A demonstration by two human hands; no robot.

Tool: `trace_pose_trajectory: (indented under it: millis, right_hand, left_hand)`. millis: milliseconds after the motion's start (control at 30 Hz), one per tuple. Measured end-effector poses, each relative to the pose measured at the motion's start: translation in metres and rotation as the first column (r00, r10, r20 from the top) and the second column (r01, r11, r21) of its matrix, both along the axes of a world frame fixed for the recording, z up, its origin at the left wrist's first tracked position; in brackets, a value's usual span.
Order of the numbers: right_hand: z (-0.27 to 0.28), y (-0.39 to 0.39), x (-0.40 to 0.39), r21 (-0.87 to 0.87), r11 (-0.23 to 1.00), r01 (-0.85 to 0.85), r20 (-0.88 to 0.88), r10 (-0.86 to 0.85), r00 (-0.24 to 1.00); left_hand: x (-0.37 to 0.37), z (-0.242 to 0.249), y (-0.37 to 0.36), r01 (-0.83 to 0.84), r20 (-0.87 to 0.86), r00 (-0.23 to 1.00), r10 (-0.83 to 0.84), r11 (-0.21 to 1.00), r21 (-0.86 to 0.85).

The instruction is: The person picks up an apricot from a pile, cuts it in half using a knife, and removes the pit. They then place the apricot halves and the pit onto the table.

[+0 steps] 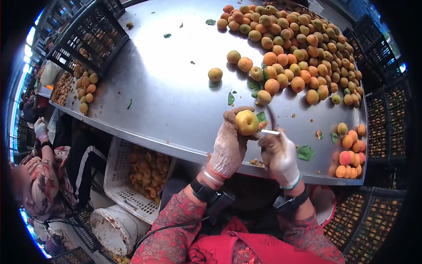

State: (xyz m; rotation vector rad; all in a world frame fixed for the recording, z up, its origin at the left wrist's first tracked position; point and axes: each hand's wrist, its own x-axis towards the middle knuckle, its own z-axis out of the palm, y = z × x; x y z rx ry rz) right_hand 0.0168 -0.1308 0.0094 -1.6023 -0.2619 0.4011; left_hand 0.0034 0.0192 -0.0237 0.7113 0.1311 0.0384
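My left hand (229, 145), in a soiled knit glove, grips a yellow apricot (247, 122) above the steel table's near side. My right hand (280, 157), also gloved and partly blurred, is closed around a small knife (270, 132). Its pale, narrow end points left, close to the lower right of the fruit. Just beyond my left fingers, a loose apricot (263, 97) sits by green leaves. Scraps of fruit (256, 163) lie on the table between my hands.
A large heap of apricots (303, 57) covers the far right of the table (167, 105); a smaller group (350, 152) is at the near right corner. A white crate (115, 176) holds fruit halves, beside a bucket (115, 229). Black crates (387, 119) stand right. Another person (48, 176) sits left.
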Motion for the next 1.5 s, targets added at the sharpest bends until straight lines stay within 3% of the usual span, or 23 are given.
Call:
trace_pose_trajectory:
  millis: [33,100,300,367,467,567,633,767,867,933,1067,1133,1167,1233,1367,1433,1467,1500]
  right_hand:
    - [-0.002,0.002,-0.002,-0.208,0.978,0.034,0.209,0.011,0.978]
    - [0.000,0.009,-0.008,-0.242,0.968,0.058,0.391,0.043,0.919]
    - [-0.012,0.010,-0.007,-0.345,0.936,0.070,0.427,0.090,0.900]
    - [-0.014,0.009,-0.005,-0.381,0.912,0.153,0.537,0.083,0.840]
    - [-0.012,0.010,-0.005,-0.387,0.903,0.187,0.548,0.062,0.835]
    - [-0.015,0.009,-0.005,-0.397,0.902,0.171,0.528,0.072,0.846]
    - [-0.017,0.011,-0.005,-0.407,0.898,0.167,0.524,0.079,0.848]
    - [-0.019,0.014,-0.003,-0.390,0.913,0.124,0.453,0.072,0.889]
    - [-0.016,0.018,-0.001,-0.398,0.906,0.145,0.491,0.077,0.868]
    - [-0.017,0.017,-0.001,-0.403,0.905,0.134,0.484,0.087,0.871]
    - [-0.020,0.022,-0.002,-0.403,0.895,0.189,0.571,0.085,0.817]
    - [-0.022,0.024,-0.002,-0.440,0.874,0.207,0.591,0.108,0.799]
    - [-0.023,0.025,-0.002,-0.470,0.852,0.232,0.614,0.127,0.779]
    - [-0.024,0.025,-0.002,-0.491,0.839,0.233,0.622,0.151,0.768]
    - [-0.020,0.025,0.000,-0.504,0.830,0.239,0.611,0.146,0.778]
    - [-0.022,0.023,0.000,-0.451,0.867,0.213,0.585,0.106,0.804]
    - [-0.022,0.022,0.000,-0.394,0.900,0.188,0.553,0.069,0.830]
    - [-0.022,0.021,0.000,-0.394,0.900,0.188,0.556,0.070,0.828]
  left_hand:
    - [0.001,0.002,-0.003,0.004,0.006,1.000,-0.004,1.000,0.000]
    - [0.003,0.005,-0.010,-0.123,-0.005,0.992,0.125,0.984,0.126]
    - [0.004,-0.003,0.000,-0.081,0.040,0.997,0.073,0.967,0.242]
    - [0.005,-0.002,-0.001,-0.073,0.021,0.997,0.070,0.969,0.234]
    - [0.005,-0.002,0.000,-0.099,0.044,0.995,0.089,0.937,0.334]
    - [0.004,-0.002,0.002,-0.109,0.062,0.994,0.093,0.934,0.340]
    - [0.004,-0.001,0.005,-0.135,0.107,0.989,0.098,0.891,0.433]
    - [-0.001,0.014,0.008,-0.112,0.056,0.994,0.097,0.862,0.494]
    - [-0.001,0.011,0.005,-0.096,0.052,0.995,0.082,0.913,0.396]
    - [-0.002,0.024,0.001,-0.030,0.030,0.999,0.024,0.973,0.227]
    - [-0.001,0.023,0.004,0.004,0.038,0.999,-0.014,0.970,0.244]
    - [-0.002,0.016,-0.001,0.051,-0.066,0.996,-0.051,0.999,-0.002]
    - [-0.002,0.016,-0.002,0.046,-0.070,0.996,-0.047,0.999,-0.003]
    - [-0.001,0.018,-0.002,0.104,-0.095,0.984,-0.151,0.918,-0.383]
    - [0.004,0.017,-0.007,0.057,-0.142,0.981,-0.135,0.891,-0.450]
    - [0.008,0.011,-0.007,0.039,-0.076,0.996,-0.056,0.979,-0.198]
    - [0.007,0.012,-0.006,0.039,-0.073,0.996,-0.055,0.979,-0.198]
    - [0.006,0.014,-0.003,0.023,-0.053,0.998,-0.024,1.000,-0.010]
